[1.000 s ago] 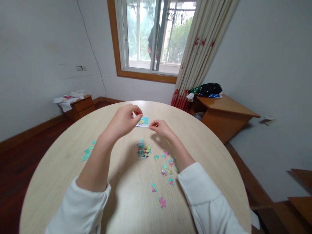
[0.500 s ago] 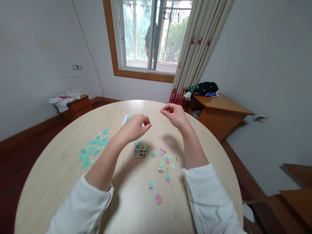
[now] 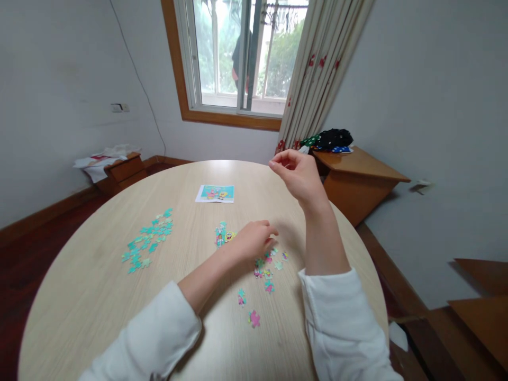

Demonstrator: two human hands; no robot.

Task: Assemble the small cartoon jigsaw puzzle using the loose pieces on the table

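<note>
My left hand (image 3: 256,239) is low over the table, fingers slightly apart and pointing right, above a scatter of pink, green and yellow puzzle pieces (image 3: 268,273). It covers part of that group and the right side of a partly joined puzzle section (image 3: 220,234) with a yellow cartoon figure. Nothing shows in its fingers. Raised near the table's far right edge, my right hand (image 3: 297,172) is closed in a pinch, thumb against fingertips. Whatever it may hold cannot be made out. Two loose pieces, a teal-and-pink piece (image 3: 242,297) and a pink piece (image 3: 254,318), lie nearer to me.
A printed picture card (image 3: 216,194) lies toward the far side of the round table (image 3: 91,312). Several teal and pale green pieces (image 3: 148,239) are spread at left. Beyond the table are a window, a curtain (image 3: 317,74) and a wooden cabinet (image 3: 361,172) topped with cloths.
My left hand has moved down and right from near the picture card to the loose pieces, uncovering the card. My right hand has shifted slightly up and right, still pinched.
</note>
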